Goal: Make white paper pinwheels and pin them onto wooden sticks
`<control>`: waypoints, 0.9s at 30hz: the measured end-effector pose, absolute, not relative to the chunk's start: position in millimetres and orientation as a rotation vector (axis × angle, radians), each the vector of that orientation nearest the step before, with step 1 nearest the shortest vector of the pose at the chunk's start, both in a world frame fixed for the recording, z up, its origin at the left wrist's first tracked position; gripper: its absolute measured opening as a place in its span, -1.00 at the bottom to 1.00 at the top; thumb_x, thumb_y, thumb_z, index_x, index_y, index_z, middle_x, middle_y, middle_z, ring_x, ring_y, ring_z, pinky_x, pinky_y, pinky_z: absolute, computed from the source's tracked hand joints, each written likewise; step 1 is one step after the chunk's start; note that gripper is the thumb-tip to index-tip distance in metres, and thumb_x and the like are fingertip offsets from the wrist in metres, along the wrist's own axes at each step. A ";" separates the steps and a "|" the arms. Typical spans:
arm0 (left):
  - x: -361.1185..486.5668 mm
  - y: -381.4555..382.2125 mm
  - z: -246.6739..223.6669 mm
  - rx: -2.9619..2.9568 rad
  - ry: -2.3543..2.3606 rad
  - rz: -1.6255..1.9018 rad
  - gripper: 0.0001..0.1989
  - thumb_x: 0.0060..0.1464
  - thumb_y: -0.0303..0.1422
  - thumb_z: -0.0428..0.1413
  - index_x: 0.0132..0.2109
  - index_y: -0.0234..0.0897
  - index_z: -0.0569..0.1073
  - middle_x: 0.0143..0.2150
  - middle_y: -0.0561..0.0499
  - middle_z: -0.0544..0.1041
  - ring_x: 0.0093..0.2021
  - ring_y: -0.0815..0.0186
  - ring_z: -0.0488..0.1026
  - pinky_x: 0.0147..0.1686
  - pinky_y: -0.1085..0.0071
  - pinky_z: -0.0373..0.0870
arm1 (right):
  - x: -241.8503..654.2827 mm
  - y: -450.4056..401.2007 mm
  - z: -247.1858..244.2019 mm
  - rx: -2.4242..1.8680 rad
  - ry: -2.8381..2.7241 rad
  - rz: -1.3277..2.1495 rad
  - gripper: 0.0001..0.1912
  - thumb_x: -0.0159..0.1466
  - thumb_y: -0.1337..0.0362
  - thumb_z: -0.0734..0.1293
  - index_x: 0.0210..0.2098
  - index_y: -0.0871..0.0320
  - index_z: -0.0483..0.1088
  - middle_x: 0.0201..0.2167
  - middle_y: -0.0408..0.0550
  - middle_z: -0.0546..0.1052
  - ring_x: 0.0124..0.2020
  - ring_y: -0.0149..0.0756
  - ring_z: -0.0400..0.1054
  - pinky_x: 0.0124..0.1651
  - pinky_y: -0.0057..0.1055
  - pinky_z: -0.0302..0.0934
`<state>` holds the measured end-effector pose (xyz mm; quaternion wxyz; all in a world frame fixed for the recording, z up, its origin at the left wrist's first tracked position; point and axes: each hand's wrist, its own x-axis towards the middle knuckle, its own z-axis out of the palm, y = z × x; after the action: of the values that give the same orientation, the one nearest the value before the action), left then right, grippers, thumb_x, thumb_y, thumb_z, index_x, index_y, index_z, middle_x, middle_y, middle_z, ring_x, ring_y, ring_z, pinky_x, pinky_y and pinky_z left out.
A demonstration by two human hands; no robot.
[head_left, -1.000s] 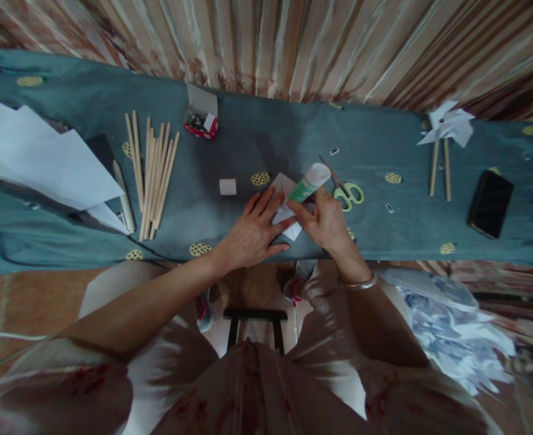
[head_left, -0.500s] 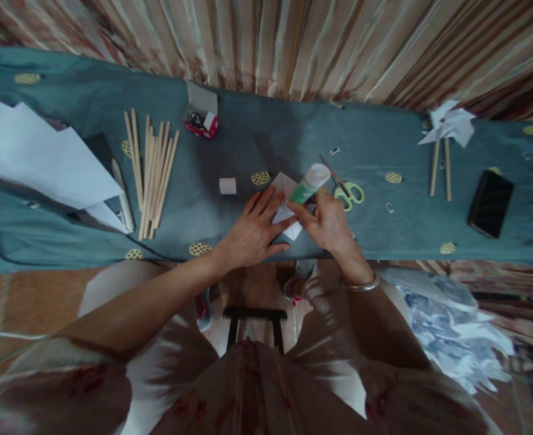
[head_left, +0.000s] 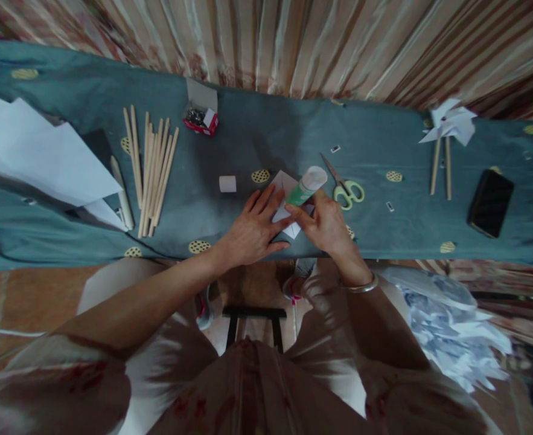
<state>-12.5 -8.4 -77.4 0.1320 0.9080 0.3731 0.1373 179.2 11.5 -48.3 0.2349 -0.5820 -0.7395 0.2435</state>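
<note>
A small white piece of paper (head_left: 285, 181) with crease lines lies on the cloth in front of me, partly covered by both hands. My left hand (head_left: 255, 232) rests flat on its left side, fingers spread. In my right hand (head_left: 324, 223) is a green and white glue stick (head_left: 306, 186), tilted, its lower end down at the paper. That lower end is hidden behind my fingers. A white cap (head_left: 227, 184) lies to the left of the paper. Scissors (head_left: 348, 192) with light green handles lie just right of my right hand.
On the left are wooden sticks (head_left: 155, 175) and large white paper sheets (head_left: 35, 151). A red open box (head_left: 201, 121) of small metal pieces stands behind. To the right lie a paper pinwheel (head_left: 450, 124), two sticks and a black phone (head_left: 491, 203). A bag of paper scraps (head_left: 451, 332) is below.
The glue stick and my right hand have shifted slightly left over the paper. My left hand stays in place, pressing the paper.
</note>
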 end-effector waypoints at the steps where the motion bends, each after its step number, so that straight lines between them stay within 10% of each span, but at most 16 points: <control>1: -12.7 -8.4 -77.7 2.633 1.079 0.403 -0.42 0.23 0.06 -0.03 0.25 -0.16 0.34 0.46 -0.24 0.05 0.45 -0.18 -0.10 0.30 -0.21 0.01 | 178.7 11.3 -48.7 -1.590 -2.026 0.671 -0.59 0.28 -0.10 0.24 -0.25 0.15 0.30 -0.39 -0.01 0.47 -0.36 -0.20 0.38 -0.30 -0.30 0.24; 27: -11.5 -8.0 -79.6 2.615 1.096 0.399 -0.39 0.20 0.06 0.01 0.28 -0.12 0.30 0.46 -0.24 0.02 0.45 -0.17 -0.09 0.31 -0.20 0.00 | 179.6 12.2 -51.1 -1.679 -2.042 0.504 -0.58 0.29 -0.11 0.22 -0.21 0.14 0.35 -0.36 0.03 0.52 -0.38 -0.16 0.40 -0.33 -0.26 0.27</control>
<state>-11.5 -8.0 -79.6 0.1388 0.9045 0.3790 0.1381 179.6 12.2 -51.1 0.2230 -0.6082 -0.7396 0.1826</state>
